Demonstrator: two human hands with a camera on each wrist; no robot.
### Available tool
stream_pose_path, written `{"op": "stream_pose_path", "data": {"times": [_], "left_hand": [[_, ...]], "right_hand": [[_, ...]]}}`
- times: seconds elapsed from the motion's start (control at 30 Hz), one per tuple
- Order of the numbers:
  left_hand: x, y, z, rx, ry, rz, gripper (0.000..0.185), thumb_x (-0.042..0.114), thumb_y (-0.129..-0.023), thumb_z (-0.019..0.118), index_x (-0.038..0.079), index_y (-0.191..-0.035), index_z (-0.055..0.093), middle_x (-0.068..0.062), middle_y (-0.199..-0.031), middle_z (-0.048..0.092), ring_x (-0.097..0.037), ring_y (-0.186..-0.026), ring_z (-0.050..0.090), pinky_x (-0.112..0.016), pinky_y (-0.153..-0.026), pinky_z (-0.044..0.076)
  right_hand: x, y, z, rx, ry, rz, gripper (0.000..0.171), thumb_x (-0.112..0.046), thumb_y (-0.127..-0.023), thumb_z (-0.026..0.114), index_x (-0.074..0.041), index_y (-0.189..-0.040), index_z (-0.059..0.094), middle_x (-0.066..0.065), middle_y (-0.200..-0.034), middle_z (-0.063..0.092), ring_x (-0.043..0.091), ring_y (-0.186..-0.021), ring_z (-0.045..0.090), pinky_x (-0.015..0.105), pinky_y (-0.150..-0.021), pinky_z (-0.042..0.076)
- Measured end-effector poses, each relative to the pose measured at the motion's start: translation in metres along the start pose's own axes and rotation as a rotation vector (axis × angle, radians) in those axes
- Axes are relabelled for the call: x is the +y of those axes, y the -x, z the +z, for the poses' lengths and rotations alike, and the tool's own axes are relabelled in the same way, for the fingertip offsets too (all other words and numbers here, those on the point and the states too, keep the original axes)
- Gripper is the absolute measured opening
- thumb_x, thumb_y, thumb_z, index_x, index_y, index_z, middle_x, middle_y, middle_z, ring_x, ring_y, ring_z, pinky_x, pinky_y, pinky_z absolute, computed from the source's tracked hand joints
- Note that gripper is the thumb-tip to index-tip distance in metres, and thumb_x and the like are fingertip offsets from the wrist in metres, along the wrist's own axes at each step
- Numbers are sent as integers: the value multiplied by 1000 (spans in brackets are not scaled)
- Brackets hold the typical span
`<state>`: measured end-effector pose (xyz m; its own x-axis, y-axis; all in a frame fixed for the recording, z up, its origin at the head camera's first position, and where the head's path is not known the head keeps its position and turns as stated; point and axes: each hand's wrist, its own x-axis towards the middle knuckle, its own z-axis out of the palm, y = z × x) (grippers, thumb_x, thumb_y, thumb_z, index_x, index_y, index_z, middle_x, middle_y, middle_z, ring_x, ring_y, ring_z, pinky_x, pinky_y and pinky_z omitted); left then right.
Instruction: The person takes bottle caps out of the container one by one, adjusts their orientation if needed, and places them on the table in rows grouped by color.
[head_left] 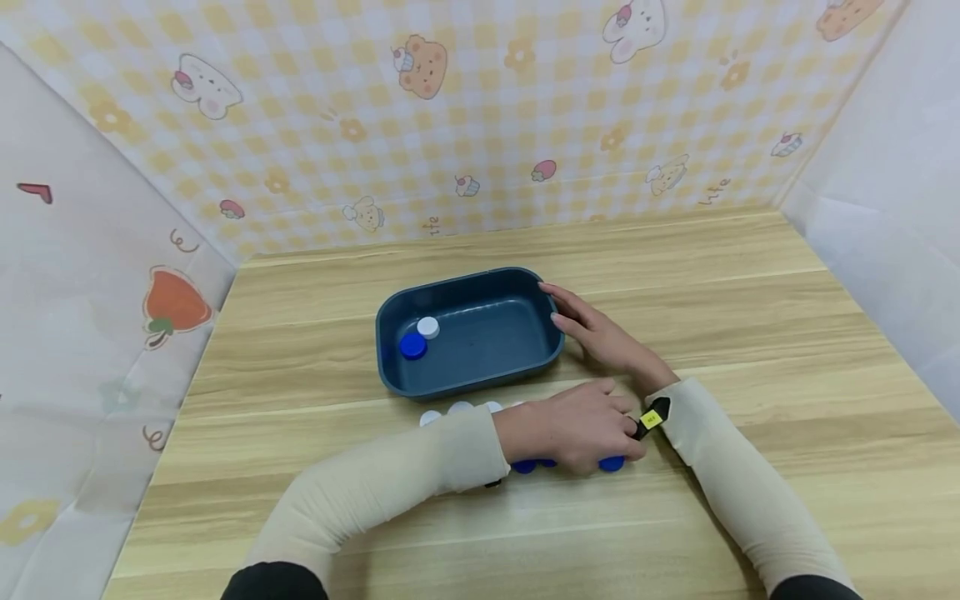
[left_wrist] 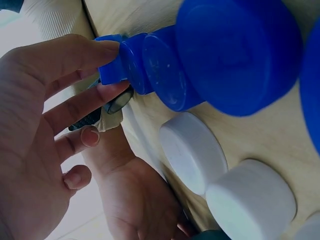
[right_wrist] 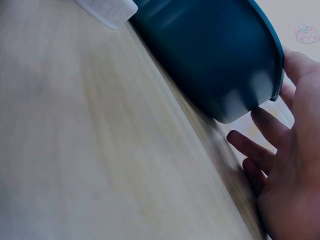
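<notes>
My left hand (head_left: 577, 425) reaches across, palm down, over a row of caps. In the left wrist view its thumb and a finger pinch the blue bottle cap (left_wrist: 113, 70) at the row's end, while the other fingers curl loosely. More blue caps (left_wrist: 235, 55) stand beside that one, and white caps (left_wrist: 192, 152) lie in a row alongside. My right hand (head_left: 609, 340) rests against the right end of the dark blue bin (head_left: 468, 390), fingertips at its rim and outer wall. Inside the bin lie a white cap (head_left: 428, 327) and a blue cap (head_left: 412, 346).
The wooden table (head_left: 300, 358) spreads around the bin, with a checked, cartoon-printed backdrop (head_left: 487, 125) behind it. White side panels (head_left: 877, 167) stand at left and right. The left forearm and hand hide part of the cap rows.
</notes>
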<state>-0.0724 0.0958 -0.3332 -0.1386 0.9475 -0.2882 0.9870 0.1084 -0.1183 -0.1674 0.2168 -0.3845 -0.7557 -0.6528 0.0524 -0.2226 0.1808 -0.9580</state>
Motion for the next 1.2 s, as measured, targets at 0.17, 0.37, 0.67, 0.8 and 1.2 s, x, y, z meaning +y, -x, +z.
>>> {"op": "stream_pose_path", "data": {"times": [0.17,0.37,0.67,0.8,1.2], "left_hand": [[1,0,2,0,-15,13,28,33,-89,61,36,-116,59,13,-112,59,-12,-103,46,-30,-81,35],[2,1,4,23,-27,22,27,38,-89,60,39,-116,60,13,-109,59,-12,-98,45,-30,-79,34],[1,4,6,46,-54,-12,24,36,-89,60,42,-112,61,13,-109,62,-12,-101,47,-32,-77,35],[0,5,5,37,-47,-33,25,36,-89,60,42,-113,61,13,-110,63,-12,-103,49,-33,-78,35],[-9,27,-6,137,-22,-86,33,40,-90,59,38,-123,60,12,-113,61,-13,-98,49,-33,-80,33]], "right_hand": [[22,-3,-1,11,15,-18,51,-23,-105,37,-30,-152,20,-5,-157,16,15,-142,15,45,-110,21],[-1,2,1,4,8,6,52,-18,-105,37,-18,-153,18,4,-157,15,21,-143,15,47,-110,21],[-14,2,3,2,23,24,52,-18,-105,37,-13,-153,18,7,-157,15,23,-143,16,48,-109,22],[-14,1,2,1,17,26,52,-20,-105,37,-14,-153,18,7,-157,15,23,-143,15,48,-110,21],[-12,4,5,-6,11,37,52,-21,-105,35,-17,-154,16,7,-158,12,25,-143,14,51,-108,23]]}}
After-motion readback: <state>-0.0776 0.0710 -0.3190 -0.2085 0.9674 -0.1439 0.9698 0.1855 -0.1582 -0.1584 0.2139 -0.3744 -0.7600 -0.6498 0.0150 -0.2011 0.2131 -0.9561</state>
